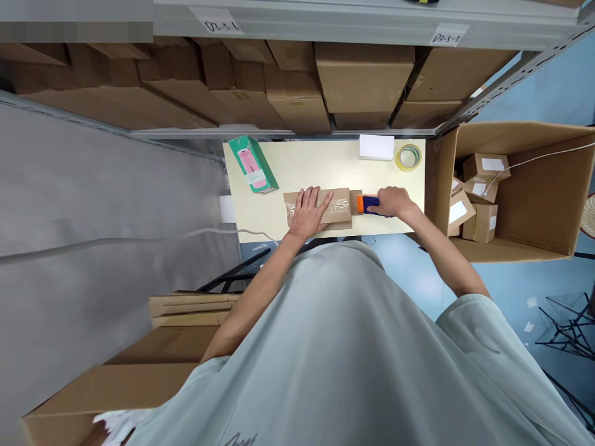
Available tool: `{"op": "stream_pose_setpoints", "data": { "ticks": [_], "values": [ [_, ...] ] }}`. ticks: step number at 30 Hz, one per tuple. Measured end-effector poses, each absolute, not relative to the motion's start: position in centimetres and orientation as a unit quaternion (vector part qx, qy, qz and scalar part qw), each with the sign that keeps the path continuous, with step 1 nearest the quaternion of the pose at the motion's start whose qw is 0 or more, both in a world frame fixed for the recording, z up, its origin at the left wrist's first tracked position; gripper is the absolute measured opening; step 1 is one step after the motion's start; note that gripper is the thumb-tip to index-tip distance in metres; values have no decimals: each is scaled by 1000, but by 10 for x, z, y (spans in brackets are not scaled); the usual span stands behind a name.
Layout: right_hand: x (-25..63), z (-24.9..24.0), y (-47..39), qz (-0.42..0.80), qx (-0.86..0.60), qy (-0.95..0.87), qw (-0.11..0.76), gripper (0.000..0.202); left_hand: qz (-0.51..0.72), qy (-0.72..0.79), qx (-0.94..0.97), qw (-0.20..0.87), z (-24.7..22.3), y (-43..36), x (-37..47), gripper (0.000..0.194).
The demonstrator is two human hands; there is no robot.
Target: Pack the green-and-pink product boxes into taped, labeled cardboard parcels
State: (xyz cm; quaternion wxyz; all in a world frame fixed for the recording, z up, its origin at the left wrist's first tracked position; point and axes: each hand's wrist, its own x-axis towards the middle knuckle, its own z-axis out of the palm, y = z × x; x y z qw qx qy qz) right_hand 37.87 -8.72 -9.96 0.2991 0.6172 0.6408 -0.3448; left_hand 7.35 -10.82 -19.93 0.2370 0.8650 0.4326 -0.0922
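A small brown cardboard box (341,207) lies on the pale table (297,164), with shiny clear tape along its top. My left hand (307,214) rests flat on the left part of this box, fingers spread. In my right hand (394,202) is a blue and orange tape dispenser (368,204), gripped by its dark blue part. Its orange end points left, at the flap on the box's right end; whether they touch I cannot tell. My fingers partly hide the dispenser.
A green box with a pink picture (253,165), a white box (376,147) and a yellow tape roll (408,157) lie on the table. At right, a large open carton (534,204) holds several small boxes. A shelf of cartons (365,77) stands behind. A cable (204,231) crosses from the left.
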Motion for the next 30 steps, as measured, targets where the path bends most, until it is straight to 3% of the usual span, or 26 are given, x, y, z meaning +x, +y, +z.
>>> {"op": "stream_pose_setpoints", "data": {
  "ticks": [8, 16, 25, 30],
  "values": [
    [338, -119, -105, -245, 678, 634, 279, 29, -78, 436, 867, 229, -205, -110, 73, 113],
    [393, -123, -123, -194, 786, 562, 170, 56, -51, 443, 860, 248, -208, -112, 72, 112],
    [384, -16, -37, -52, 759, 649, -26, 82, -10, 450, 854, 260, -198, -108, 75, 115],
    [356, 40, 36, -6, 683, 727, -70, 82, 230, 482, 822, 199, -124, -37, 93, 94]
  ]
}}
